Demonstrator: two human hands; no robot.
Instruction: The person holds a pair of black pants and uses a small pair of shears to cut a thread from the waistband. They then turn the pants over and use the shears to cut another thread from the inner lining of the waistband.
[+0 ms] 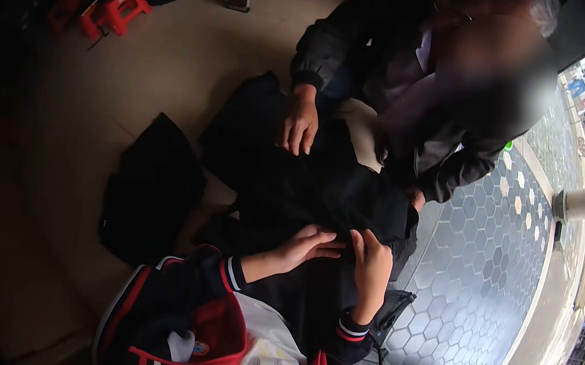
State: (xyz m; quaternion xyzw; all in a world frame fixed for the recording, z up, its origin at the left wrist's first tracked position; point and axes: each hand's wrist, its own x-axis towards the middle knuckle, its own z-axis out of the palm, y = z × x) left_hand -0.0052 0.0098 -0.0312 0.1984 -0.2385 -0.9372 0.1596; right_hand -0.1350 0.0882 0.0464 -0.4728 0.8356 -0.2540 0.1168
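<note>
Although fading into near darkness at the left, strongly lit from the right: a plain, smooth tan floor (90,123), bent into a curve by the wide lens. Beyond, in open daylight, hexagonal paving tiles (472,253), grey with a soft sheen, plus a scatter of cream ones toward the far end.

Opposite the wearer, leaning in, a person in a dark jacket (340,51) with creased sleeves and a gathered cuff. Nearest the camera, a navy jacket (173,281) with red and white stripes at the cuffs, open over a white garment (269,328), with red lining showing.

Between the 2 people, black cloth (320,193): matte, soft, rumpled into shallow folds, uneven along the edges, with little detail visible in the shade. To the left, a black piece (154,195), pointed at the top and broader below; joined to the cloth or separate, too dark to tell.

On the far part of the cloth, the facing person's hand (299,122), fingers pointing down. At the near part, 2 bare hands: left hand (299,250) half open, fingers loosely extended; right hand (373,264) just beside, fingers bent, thumb near the forefinger. Cannot tell, for either, whether gripping the cloth or merely touching.
</note>
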